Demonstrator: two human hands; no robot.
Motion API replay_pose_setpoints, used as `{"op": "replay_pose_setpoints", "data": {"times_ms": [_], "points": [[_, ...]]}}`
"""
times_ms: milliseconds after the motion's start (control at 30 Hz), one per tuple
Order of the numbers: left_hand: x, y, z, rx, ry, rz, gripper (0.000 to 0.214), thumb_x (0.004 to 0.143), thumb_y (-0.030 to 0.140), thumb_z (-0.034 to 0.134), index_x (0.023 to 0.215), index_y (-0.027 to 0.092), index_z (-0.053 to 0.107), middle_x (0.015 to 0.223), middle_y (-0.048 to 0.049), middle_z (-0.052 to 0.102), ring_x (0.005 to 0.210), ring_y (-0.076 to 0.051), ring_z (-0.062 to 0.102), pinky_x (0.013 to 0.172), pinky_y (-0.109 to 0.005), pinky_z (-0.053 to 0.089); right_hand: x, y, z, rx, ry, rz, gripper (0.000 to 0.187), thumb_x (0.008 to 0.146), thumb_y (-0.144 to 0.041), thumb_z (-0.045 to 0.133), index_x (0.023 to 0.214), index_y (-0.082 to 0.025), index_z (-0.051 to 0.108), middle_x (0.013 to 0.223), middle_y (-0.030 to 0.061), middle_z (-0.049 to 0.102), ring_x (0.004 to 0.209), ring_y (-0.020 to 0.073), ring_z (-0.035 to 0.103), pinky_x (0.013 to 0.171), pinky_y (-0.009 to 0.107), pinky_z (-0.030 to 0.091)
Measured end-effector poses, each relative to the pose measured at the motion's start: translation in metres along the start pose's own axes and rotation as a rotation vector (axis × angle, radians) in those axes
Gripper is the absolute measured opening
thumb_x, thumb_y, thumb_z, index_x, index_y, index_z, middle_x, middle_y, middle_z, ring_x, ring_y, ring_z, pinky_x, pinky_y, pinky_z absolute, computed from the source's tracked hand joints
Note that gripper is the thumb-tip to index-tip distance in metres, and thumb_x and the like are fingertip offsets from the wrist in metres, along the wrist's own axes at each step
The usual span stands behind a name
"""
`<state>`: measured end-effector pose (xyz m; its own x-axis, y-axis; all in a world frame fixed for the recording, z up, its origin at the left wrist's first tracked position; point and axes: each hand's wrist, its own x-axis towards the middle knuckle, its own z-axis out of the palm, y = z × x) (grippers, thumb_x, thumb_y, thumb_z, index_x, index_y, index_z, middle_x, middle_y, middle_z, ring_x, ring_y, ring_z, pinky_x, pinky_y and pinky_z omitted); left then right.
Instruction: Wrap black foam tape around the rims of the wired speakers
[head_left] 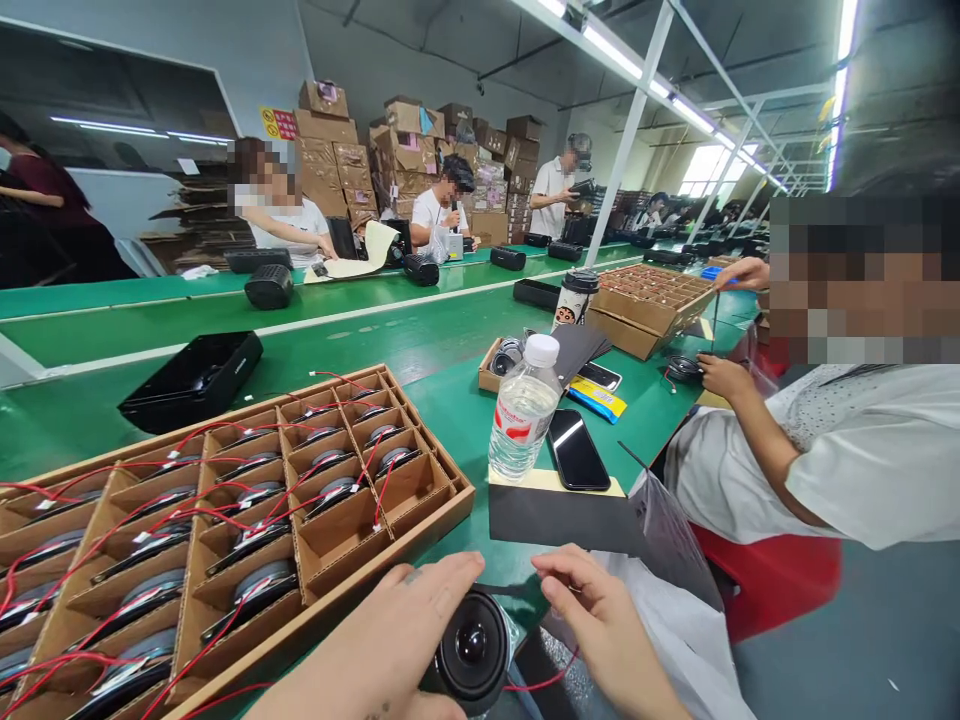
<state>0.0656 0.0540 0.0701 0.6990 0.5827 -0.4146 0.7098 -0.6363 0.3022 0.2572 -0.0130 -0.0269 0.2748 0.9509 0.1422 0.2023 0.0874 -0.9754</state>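
A round black speaker driver (472, 650) with a silver frame and red wires sits low in the view, between my two hands. My left hand (375, 640) lies over its upper left side and holds it. My right hand (600, 625) curls in from the right, with its fingertips close to the driver's upper edge. A thin dark line runs towards those fingertips, but I cannot tell if it is a wire. Left of my hands stands a cardboard divider tray (439, 515) of similar drivers, one per cell, with red wires trailing across them.
A water bottle (525, 410), a black smartphone (576, 450) and a black folded card (559, 515) stand on the green workbench (457, 425). A co-worker's hands (724, 378) work at the right beside another cardboard tray (645, 325). Several people and stacked cartons lie beyond.
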Motion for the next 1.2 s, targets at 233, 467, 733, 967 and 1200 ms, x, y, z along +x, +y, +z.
{"op": "replay_pose_setpoints", "data": {"times_ms": [233, 467, 733, 967, 1200], "points": [[0.007, -0.008, 0.010, -0.048, 0.023, 0.121, 0.072, 0.056, 0.023, 0.078, 0.121, 0.019, 0.045, 0.129, -0.0078, 0.048, 0.114, -0.023, 0.047, 0.100, -0.042, 0.032, 0.013, -0.005, 0.001, 0.103, -0.178, -0.042, 0.026, 0.077, -0.043, 0.062, 0.072, -0.018, 0.068, 0.071, 0.0034, 0.055, 0.067, 0.0154, 0.052, 0.058, 0.025, 0.041], [0.006, -0.015, 0.020, 0.018, 0.044, 0.141, 0.074, 0.062, 0.031, 0.074, 0.125, 0.015, 0.040, 0.134, -0.0132, 0.042, 0.119, -0.025, 0.044, 0.098, -0.044, 0.035, 0.026, -0.004, 0.004, 0.149, -0.323, -0.069, 0.022, 0.079, -0.037, 0.062, 0.071, -0.017, 0.065, 0.077, 0.0037, 0.056, 0.073, 0.0153, 0.051, 0.065, 0.026, 0.040], [0.010, -0.020, 0.036, 0.107, 0.184, 0.172, 0.072, 0.065, 0.052, 0.066, 0.124, 0.018, 0.044, 0.127, -0.0106, 0.050, 0.104, -0.024, 0.055, 0.090, -0.040, 0.040, 0.036, -0.013, 0.007, 0.213, -0.322, -0.100, 0.030, 0.080, -0.043, 0.060, 0.066, -0.016, 0.060, 0.070, 0.0009, 0.049, 0.068, 0.0136, 0.045, 0.063, 0.025, 0.035], [0.011, -0.031, 0.064, 0.192, 0.402, 0.208, 0.071, 0.063, 0.053, 0.068, 0.122, 0.021, 0.047, 0.120, -0.0087, 0.056, 0.099, -0.023, 0.057, 0.085, -0.034, 0.039, 0.021, 0.005, 0.004, 0.217, -0.213, -0.050, 0.034, 0.077, -0.049, 0.060, 0.065, -0.017, 0.062, 0.068, 0.0006, 0.047, 0.065, 0.0135, 0.045, 0.058, 0.024, 0.036], [0.012, -0.028, 0.065, 0.179, 0.407, 0.153, 0.069, 0.062, 0.053, 0.067, 0.122, 0.025, 0.048, 0.117, -0.0050, 0.058, 0.098, -0.022, 0.057, 0.083, -0.032, 0.038, 0.006, 0.016, 0.003, 0.174, -0.179, -0.064, 0.031, 0.079, -0.046, 0.060, 0.066, -0.018, 0.064, 0.068, 0.0013, 0.050, 0.065, 0.0135, 0.048, 0.058, 0.023, 0.039]]}}
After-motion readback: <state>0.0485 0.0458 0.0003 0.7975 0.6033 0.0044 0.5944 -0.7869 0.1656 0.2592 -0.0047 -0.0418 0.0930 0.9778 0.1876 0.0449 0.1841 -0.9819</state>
